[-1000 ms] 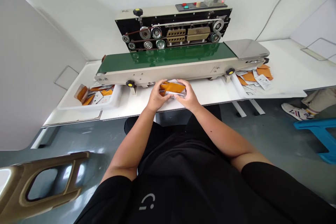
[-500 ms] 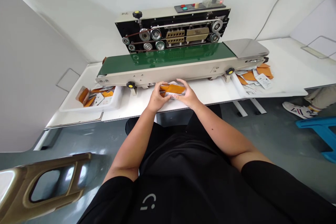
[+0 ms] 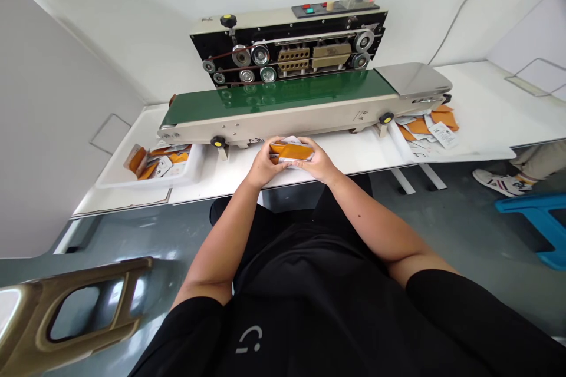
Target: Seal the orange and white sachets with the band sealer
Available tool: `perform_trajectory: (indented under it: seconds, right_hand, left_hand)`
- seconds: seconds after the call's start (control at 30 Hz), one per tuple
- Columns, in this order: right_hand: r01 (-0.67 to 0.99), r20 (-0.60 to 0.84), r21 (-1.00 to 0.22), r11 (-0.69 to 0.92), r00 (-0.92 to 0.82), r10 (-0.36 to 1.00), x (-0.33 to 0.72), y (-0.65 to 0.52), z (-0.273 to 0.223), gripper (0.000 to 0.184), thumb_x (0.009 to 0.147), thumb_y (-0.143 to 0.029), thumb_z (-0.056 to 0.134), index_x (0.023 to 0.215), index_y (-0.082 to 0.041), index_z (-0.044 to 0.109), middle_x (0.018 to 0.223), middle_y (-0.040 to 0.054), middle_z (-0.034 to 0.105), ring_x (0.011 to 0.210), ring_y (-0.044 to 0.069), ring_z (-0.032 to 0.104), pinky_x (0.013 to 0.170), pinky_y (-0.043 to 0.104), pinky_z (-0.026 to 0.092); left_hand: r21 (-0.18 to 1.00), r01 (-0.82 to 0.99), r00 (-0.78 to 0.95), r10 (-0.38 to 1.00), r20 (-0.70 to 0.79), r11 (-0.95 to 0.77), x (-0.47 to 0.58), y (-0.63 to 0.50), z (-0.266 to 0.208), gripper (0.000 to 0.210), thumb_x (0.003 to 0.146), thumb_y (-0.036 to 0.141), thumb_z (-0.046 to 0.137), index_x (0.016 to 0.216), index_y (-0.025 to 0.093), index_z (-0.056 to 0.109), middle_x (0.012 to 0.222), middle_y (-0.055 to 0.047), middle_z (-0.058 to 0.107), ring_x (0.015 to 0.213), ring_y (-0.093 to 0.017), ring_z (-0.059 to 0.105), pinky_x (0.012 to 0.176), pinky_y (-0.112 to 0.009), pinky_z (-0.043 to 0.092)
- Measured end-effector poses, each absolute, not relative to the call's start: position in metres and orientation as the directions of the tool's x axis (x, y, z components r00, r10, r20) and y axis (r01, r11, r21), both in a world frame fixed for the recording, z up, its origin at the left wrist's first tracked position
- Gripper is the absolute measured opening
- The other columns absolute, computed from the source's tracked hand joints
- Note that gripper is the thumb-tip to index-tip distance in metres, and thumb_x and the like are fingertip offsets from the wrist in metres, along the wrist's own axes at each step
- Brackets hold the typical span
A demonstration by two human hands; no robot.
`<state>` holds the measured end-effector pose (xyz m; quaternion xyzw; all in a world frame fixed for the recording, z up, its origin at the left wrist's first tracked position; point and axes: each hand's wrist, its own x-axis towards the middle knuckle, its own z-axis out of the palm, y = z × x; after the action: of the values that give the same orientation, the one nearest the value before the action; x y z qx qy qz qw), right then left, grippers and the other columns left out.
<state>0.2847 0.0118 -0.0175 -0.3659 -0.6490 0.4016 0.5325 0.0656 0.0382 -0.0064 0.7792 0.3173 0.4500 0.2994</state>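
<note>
Between my hands is a small stack of orange-and-white packets [image 3: 292,152], held just above the front edge of the white table [image 3: 354,156]. My left hand [image 3: 264,166] is closed around the stack's left end, thumb on the near side. At the right end, my right hand [image 3: 320,164] grips the same stack with fingers over the far side and thumb in front. The packets' undersides are hidden. Right behind them stands a sealing machine with a green conveyor belt [image 3: 283,99].
A white bin [image 3: 194,165] of similar packets sits at the left, another white tray [image 3: 400,144] of them at the right. Black knobs [image 3: 218,142] stick out from the conveyor's front. A brown stool [image 3: 132,294], a blue stool [image 3: 526,212] and another person's shoe [image 3: 499,182] are around.
The view has shifted slightly. Both hands keep hold of the packets, whose edges sit a little differently, with more white showing behind the orange.
</note>
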Motion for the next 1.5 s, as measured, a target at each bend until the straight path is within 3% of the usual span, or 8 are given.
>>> perform_trajectory:
  seconds: [0.17, 0.43, 0.6, 0.83, 0.93, 1.07, 1.33, 1.5]
  right_hand:
    - [0.083, 0.450, -0.883, 0.461, -0.124, 0.884, 0.285, 0.014, -0.021, 0.078, 0.075, -0.054, 0.092, 0.141, -0.031, 0.059, 0.145, 0.0085, 0.063, 0.136, 0.029, 0.061, 0.120, 0.049, 0.048]
    - [0.134, 0.471, -0.862, 0.489, -0.142, 0.870, 0.286, 0.013, -0.021, 0.086, 0.078, -0.061, 0.088, 0.152, -0.035, 0.052, 0.152, 0.0085, 0.057, 0.144, 0.031, 0.055, 0.125, 0.052, 0.043]
    - [0.174, 0.491, -0.837, 0.519, -0.177, 0.853, 0.287, 0.012, -0.018, 0.089, 0.080, -0.067, 0.084, 0.155, -0.034, 0.049, 0.153, 0.0098, 0.056, 0.145, 0.032, 0.054, 0.125, 0.053, 0.043]
    - [0.215, 0.514, -0.795, 0.568, -0.258, 0.818, 0.284, 0.013, -0.015, 0.100, 0.083, -0.077, 0.075, 0.163, -0.032, 0.037, 0.160, 0.0134, 0.046, 0.150, 0.033, 0.048, 0.127, 0.053, 0.041]
    - [0.182, 0.528, -0.794, 0.580, -0.267, 0.806, 0.284, 0.012, -0.016, 0.098, 0.085, -0.072, 0.077, 0.163, -0.031, 0.036, 0.161, 0.0134, 0.046, 0.152, 0.032, 0.046, 0.128, 0.052, 0.039]
    - [0.145, 0.505, -0.819, 0.555, -0.275, 0.818, 0.282, 0.011, -0.015, 0.091, 0.087, -0.069, 0.076, 0.161, -0.030, 0.040, 0.157, 0.0130, 0.051, 0.147, 0.031, 0.051, 0.125, 0.051, 0.044]
    - [0.231, 0.591, -0.713, 0.662, -0.311, 0.744, 0.285, 0.007, -0.005, 0.054, 0.095, -0.055, 0.072, 0.142, -0.029, 0.062, 0.153, 0.0127, 0.056, 0.148, 0.031, 0.051, 0.127, 0.055, 0.040]
    - [0.392, 0.522, -0.574, 0.719, -0.501, 0.690, 0.278, 0.006, -0.012, 0.076, 0.092, -0.045, 0.077, 0.161, -0.032, 0.048, 0.167, 0.0112, 0.044, 0.160, 0.034, 0.035, 0.131, 0.062, 0.031]
  left_hand:
    - [0.789, 0.207, 0.387, 0.789, 0.477, -0.579, 0.065, 0.033, -0.011, 0.070, 0.086, 0.057, 0.084, 0.139, 0.021, 0.056, 0.139, -0.017, 0.067, 0.124, -0.030, 0.070, 0.096, -0.040, 0.063]
    - [0.615, 0.267, 0.403, 0.666, 0.628, -0.742, 0.066, 0.027, -0.002, 0.047, 0.093, 0.040, 0.080, 0.134, 0.025, 0.063, 0.135, -0.014, 0.070, 0.130, -0.029, 0.068, 0.110, -0.047, 0.057]
    - [0.618, 0.160, 0.476, 0.609, 0.635, -0.769, 0.069, 0.031, -0.001, 0.052, 0.094, 0.044, 0.079, 0.139, 0.025, 0.058, 0.145, -0.017, 0.064, 0.138, -0.032, 0.063, 0.111, -0.051, 0.056]
    - [0.482, 0.157, 0.525, 0.486, 0.699, -0.862, 0.069, 0.040, -0.004, 0.064, 0.091, 0.043, 0.083, 0.146, 0.030, 0.052, 0.152, -0.017, 0.059, 0.147, -0.033, 0.054, 0.120, -0.058, 0.046]
    - [0.505, 0.188, 0.534, 0.519, 0.667, -0.842, 0.068, 0.037, -0.004, 0.057, 0.094, 0.040, 0.078, 0.144, 0.029, 0.053, 0.153, -0.016, 0.059, 0.147, -0.033, 0.055, 0.119, -0.055, 0.049]
    - [0.534, 0.301, 0.508, 0.607, 0.611, -0.790, 0.067, 0.032, -0.006, 0.052, 0.094, 0.036, 0.076, 0.141, 0.026, 0.055, 0.139, -0.015, 0.068, 0.129, -0.030, 0.068, 0.107, -0.047, 0.057]
    - [0.268, 0.405, 0.589, 0.473, 0.655, -0.874, 0.066, 0.032, -0.002, 0.027, 0.104, 0.029, 0.060, 0.130, 0.026, 0.064, 0.130, -0.012, 0.073, 0.127, -0.028, 0.067, 0.106, -0.050, 0.054]
    - [0.226, 0.512, 0.681, 0.552, 0.481, -0.829, 0.038, 0.031, 0.001, 0.036, 0.103, 0.033, 0.057, 0.138, 0.028, 0.066, 0.135, -0.011, 0.071, 0.128, -0.030, 0.065, 0.110, -0.051, 0.051]
